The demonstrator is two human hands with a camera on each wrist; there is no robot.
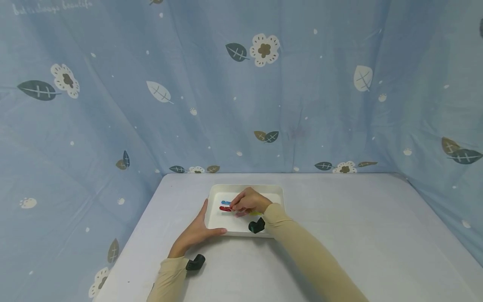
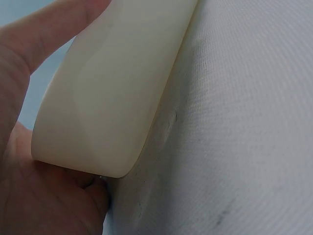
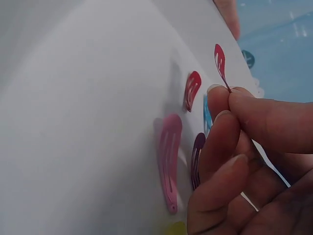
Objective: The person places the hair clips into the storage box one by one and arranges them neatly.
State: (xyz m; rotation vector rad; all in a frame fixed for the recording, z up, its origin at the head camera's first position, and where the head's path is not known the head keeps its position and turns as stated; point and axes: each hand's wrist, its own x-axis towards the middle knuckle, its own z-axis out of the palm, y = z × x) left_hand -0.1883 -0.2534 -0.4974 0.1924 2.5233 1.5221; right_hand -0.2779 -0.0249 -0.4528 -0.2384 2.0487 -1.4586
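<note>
Between thumb and index fingertip, my right hand pinches a red snap hair clip by one end, above a white tray. Another red clip lies on the tray floor close by. Around it are a pink clip, a dark purple clip, a light blue clip and a yellow clip. The right fingers partly cover these clips in the head view. My left hand grips the tray's near left corner, thumb along the front rim and fingers along the left side.
The tray stands on a table with a white cloth. Blue patterned curtain hangs behind and at the sides. A black device is at the right wrist, a similar black one at the left wrist.
</note>
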